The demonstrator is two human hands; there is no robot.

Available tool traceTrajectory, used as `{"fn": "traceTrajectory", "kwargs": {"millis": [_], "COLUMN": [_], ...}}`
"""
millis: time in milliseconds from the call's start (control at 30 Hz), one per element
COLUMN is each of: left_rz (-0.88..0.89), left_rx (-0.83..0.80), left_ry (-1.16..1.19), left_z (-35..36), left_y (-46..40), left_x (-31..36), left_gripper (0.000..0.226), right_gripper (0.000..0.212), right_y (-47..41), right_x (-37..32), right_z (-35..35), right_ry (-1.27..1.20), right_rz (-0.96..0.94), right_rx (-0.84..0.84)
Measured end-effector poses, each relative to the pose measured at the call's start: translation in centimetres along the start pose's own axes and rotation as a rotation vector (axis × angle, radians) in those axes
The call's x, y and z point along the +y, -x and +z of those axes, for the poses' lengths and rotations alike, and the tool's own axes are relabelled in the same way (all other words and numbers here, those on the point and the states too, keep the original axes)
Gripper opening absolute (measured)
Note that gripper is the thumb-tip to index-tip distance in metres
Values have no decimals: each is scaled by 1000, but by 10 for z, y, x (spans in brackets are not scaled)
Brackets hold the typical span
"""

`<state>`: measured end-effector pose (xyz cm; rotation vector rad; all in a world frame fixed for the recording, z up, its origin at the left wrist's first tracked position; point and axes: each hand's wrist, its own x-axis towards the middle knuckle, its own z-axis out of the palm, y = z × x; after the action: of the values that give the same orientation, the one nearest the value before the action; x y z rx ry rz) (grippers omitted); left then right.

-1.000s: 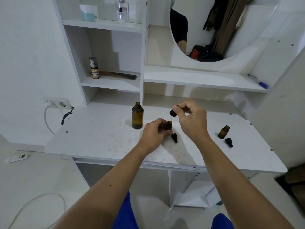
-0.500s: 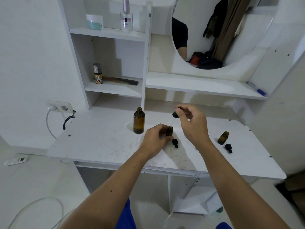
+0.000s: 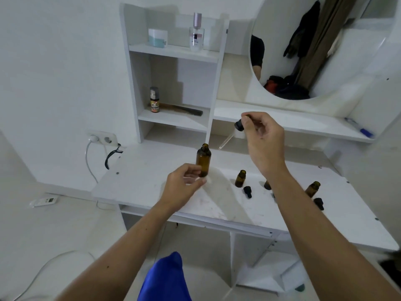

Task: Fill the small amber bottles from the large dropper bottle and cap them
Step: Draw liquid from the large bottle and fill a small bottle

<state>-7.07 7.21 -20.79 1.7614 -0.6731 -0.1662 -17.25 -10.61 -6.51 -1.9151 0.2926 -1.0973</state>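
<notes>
The large amber bottle (image 3: pixel 203 158) stands uncapped on the white desk (image 3: pixel 147 181). My left hand (image 3: pixel 184 185) has its thumb and fingers closed around the bottle's base. My right hand (image 3: pixel 262 140) is raised above the desk and pinches the black dropper cap (image 3: pixel 239 124). Its glass pipette (image 3: pixel 226 141) slants down and left, with the tip just right of the large bottle's neck. A small amber bottle (image 3: pixel 240 178) stands open beside its black cap (image 3: pixel 247 191). My right forearm partly hides a second small bottle (image 3: pixel 267 185). A third small bottle (image 3: pixel 312 189) stands further right, with a cap (image 3: pixel 319 203) beside it.
Behind the desk is a shelf unit (image 3: pixel 173 53) holding a jar (image 3: pixel 157 37), a perfume bottle (image 3: pixel 196 33), a little pump bottle (image 3: pixel 154 99) and a comb (image 3: pixel 184 109). A round mirror (image 3: pixel 325 40) hangs at the right, with a pen (image 3: pixel 359 128) below it. A wall socket (image 3: pixel 102 137) with cables is on the left.
My left hand has left the small bottle and moved left to the large bottle's base. My right hand has risen with the dropper, baring its pipette. The view has shifted.
</notes>
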Motion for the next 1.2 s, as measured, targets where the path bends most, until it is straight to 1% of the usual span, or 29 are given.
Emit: {"fn": "traceTrajectory", "kwargs": {"millis": [67,133,233,367,533,733,833,967,1200], "left_rz": [-46,-71,-75,-80,-77,-69,-73,-80,-84], "left_rx": [85,134,119,60,24,5,-2,-13,-25], "left_ry": [12,40,66,71,44,40,57,49,25], "left_z": [-7,-8,-3,1,6,8,8,8,8], "left_y": [-3,-6,-17,-32,-44,-47,-47,-46,-44], "left_x": [-2,-4,-6,-5,-6,-8,-9,-7,-6], "left_gripper": [45,56,69,76,62,55,53,53,54], "right_gripper": [14,14,14,14,15,13,12,6,4], "right_y": [-1,-2,-6,-9,-12,-10,-8,-6,-4], "right_x": [-3,-5,-5,1,8,22,32,40,43], "right_z": [13,23,36,47,56,66,70,74,77], "right_ry": [-26,-41,-50,-14,40,88,79,29,58], "right_rz": [-5,-6,-10,-21,-11,56,121,196,198], "right_rx": [-8,-17,-37,-69,-134,-221,-239,-225,-226]}}
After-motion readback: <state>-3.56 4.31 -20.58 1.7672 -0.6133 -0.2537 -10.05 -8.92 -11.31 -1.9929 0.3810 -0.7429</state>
